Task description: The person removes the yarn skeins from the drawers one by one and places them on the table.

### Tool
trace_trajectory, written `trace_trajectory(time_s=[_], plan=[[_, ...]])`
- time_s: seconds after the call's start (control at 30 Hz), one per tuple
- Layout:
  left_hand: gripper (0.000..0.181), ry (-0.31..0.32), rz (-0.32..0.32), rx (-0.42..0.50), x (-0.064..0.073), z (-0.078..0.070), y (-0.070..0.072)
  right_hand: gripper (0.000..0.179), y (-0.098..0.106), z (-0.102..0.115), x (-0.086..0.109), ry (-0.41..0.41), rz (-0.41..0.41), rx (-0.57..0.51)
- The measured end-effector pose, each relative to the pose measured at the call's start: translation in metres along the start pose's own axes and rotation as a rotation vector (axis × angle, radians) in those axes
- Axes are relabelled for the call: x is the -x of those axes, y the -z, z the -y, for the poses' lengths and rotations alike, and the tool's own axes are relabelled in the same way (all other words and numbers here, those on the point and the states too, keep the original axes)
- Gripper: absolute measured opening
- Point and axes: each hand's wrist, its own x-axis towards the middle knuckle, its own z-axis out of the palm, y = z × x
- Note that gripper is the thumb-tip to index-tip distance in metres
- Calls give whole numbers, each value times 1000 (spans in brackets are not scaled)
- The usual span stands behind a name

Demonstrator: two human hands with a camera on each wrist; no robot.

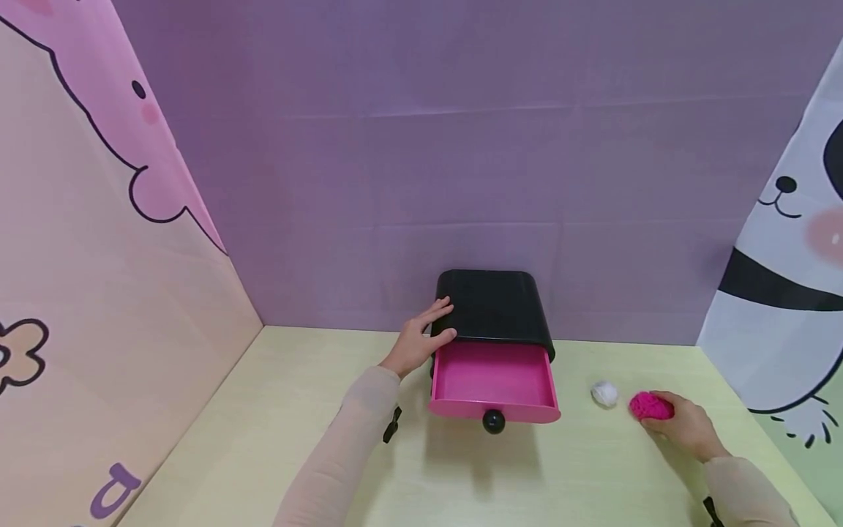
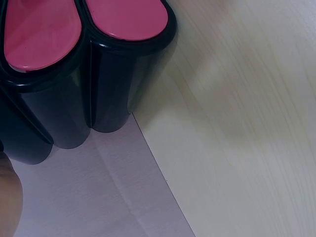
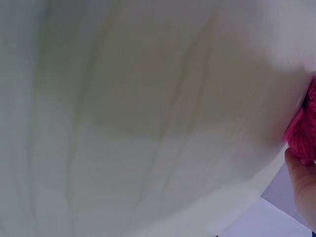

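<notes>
A black drawer unit (image 1: 497,304) stands at the back of the table, its top pink drawer (image 1: 461,408) pulled out by a round black knob's side, the inside bare. My left hand (image 1: 416,340) rests on the unit's left side and top edge, fingers extended. In the left wrist view two pink drawer fronts (image 2: 131,17) show, with a bit of the hand at the lower left. On the right, my right hand (image 1: 690,430) grips a ball of bright pink yarn (image 1: 647,406) between thumb and fingers. The right wrist view catches the pink yarn (image 3: 303,133) at its right edge.
A white ball of yarn (image 1: 604,394) lies on the pale wooden table (image 1: 593,476), between the drawer unit and the pink yarn. Behind the unit rises a purple backdrop (image 1: 395,161). Printed panels flank the table on both sides.
</notes>
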Motion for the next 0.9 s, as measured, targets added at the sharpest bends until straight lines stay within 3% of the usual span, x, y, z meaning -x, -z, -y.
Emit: trace_trajectory(time_s=[0.6, 0.9], plan=[[54, -5, 3, 13, 0, 3, 1, 70, 6, 9, 1, 86, 49, -25], [53, -3, -12, 16, 1, 2, -1, 60, 30, 23, 3, 123, 12, 49]])
